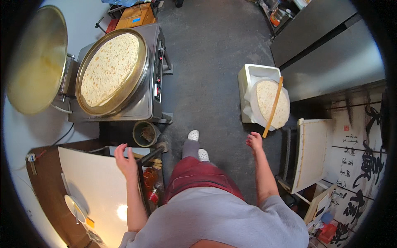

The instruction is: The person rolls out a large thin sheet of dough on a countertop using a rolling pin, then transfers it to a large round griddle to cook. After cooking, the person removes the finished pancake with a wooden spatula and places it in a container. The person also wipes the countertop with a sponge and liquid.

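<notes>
the left hand (125, 160) is raised above the far right corner of the white table (93, 173), fingers slightly bent and spread with the thumb well apart, and it has hold of nothing. the right hand (254, 141) hangs over the dark floor (206, 82) with its fingers loosely half curled, gripping nothing that shows, just beside the near end of a wooden stick (273, 107). that stick lies aslant over the right part of a round, speckled flatbread (265, 97), from its far right edge to a little past its near edge. the flatbread rests on a pale, crumpled wrap (250, 99) over the white box (244, 84), covering the middle and near end and reaching past the box's right and near edges, while the far end of the box shows uncovered. over on the steel stove (154, 41), a second, browned flatbread (109, 70) lies inside the rim of a round pan (143, 72), closer to the pan's far left edge than to its near right one. a big round lid (37, 62) stands raised beyond the stove's left edge. below the stove's near right corner sits a round bin (137, 135).
</notes>
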The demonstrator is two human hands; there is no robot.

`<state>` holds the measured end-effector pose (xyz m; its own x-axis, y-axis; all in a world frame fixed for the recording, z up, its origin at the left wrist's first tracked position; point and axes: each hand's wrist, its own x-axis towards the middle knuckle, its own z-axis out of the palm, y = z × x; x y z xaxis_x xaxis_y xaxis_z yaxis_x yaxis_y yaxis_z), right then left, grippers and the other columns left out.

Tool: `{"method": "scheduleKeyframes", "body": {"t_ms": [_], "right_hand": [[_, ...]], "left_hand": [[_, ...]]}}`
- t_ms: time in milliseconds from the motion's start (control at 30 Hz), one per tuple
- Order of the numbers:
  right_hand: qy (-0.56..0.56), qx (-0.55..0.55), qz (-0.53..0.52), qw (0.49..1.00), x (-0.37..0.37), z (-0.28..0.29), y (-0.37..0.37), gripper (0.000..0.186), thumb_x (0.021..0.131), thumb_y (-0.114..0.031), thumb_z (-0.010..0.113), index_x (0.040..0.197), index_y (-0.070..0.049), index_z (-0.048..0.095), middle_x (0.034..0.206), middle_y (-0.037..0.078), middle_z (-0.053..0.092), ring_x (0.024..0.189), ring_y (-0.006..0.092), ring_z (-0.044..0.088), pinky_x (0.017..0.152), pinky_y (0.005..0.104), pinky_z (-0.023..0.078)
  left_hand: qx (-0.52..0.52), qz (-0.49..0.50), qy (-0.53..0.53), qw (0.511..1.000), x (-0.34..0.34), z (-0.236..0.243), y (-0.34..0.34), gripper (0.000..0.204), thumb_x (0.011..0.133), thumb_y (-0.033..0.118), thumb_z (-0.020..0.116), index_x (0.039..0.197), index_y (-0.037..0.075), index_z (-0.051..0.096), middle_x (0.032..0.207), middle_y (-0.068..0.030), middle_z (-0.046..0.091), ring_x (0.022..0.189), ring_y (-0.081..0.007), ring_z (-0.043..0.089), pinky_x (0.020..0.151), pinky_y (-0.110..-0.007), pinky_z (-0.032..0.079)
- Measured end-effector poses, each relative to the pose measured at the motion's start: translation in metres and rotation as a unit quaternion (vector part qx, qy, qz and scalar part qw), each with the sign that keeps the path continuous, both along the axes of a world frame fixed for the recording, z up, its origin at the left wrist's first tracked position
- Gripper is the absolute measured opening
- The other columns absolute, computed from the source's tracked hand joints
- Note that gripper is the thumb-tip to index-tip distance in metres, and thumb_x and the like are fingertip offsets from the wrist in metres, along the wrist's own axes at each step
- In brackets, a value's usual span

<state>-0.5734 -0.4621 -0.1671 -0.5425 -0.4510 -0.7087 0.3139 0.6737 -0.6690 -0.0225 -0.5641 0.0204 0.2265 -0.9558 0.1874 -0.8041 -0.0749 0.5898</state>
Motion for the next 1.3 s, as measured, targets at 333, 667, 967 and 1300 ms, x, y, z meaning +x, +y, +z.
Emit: {"method": "scheduleKeyframes", "body": {"t_ms": [333, 667, 967, 1300], "right_hand": [[0.22, 0.178, -0.033, 0.958, -0.088, -0.118, 0.067, 0.046, 0.078, -0.025, 0.077, 0.117, -0.005, 0.063, 0.1, 0.009, 0.07, 0.094, 0.0238, 0.067, 0.085, 0.0363, 0.052], [0.271, 0.309, 0.014, 0.911, -0.213, -0.284, 0.077, 0.09, 0.073, -0.029, 0.084, 0.146, -0.002, 0.037, 0.145, 0.02, 0.045, 0.133, 0.0362, 0.046, 0.108, 0.0448, 0.041], [0.2, 0.287, 0.001, 0.937, -0.258, -0.329, 0.055, 0.051, 0.071, -0.018, 0.081, 0.114, -0.001, 0.061, 0.104, 0.02, 0.069, 0.098, 0.0351, 0.068, 0.085, 0.0437, 0.053], [0.041, -0.113, -0.027, 0.992, -0.049, -0.004, -0.039, 0.049, 0.076, -0.017, 0.076, 0.12, -0.003, 0.06, 0.108, 0.017, 0.068, 0.099, 0.0353, 0.067, 0.087, 0.0451, 0.051]], "left_hand": [[0.116, -0.236, 0.013, 0.965, -0.132, -0.054, -0.093, 0.025, 0.089, 0.005, 0.064, 0.112, -0.001, 0.061, 0.112, -0.0143, 0.06, 0.099, -0.0279, 0.058, 0.09, -0.036, 0.046], [0.303, -0.25, -0.079, 0.916, -0.219, -0.131, -0.055, 0.028, 0.082, 0.0, 0.065, 0.109, -0.003, 0.059, 0.102, -0.016, 0.059, 0.094, -0.0304, 0.058, 0.088, -0.039, 0.046], [0.363, -0.302, -0.113, 0.874, -0.323, -0.169, -0.044, 0.031, 0.079, -0.001, 0.069, 0.109, -0.002, 0.061, 0.102, -0.0165, 0.062, 0.095, -0.0306, 0.061, 0.088, -0.038, 0.048], [0.237, -0.344, 0.236, 0.878, -0.563, -0.118, -0.027, 0.091, 0.085, 0.019, 0.077, 0.152, 0.008, 0.017, 0.128, -0.0164, 0.053, 0.098, -0.0251, 0.065, 0.09, -0.038, 0.053]]}}
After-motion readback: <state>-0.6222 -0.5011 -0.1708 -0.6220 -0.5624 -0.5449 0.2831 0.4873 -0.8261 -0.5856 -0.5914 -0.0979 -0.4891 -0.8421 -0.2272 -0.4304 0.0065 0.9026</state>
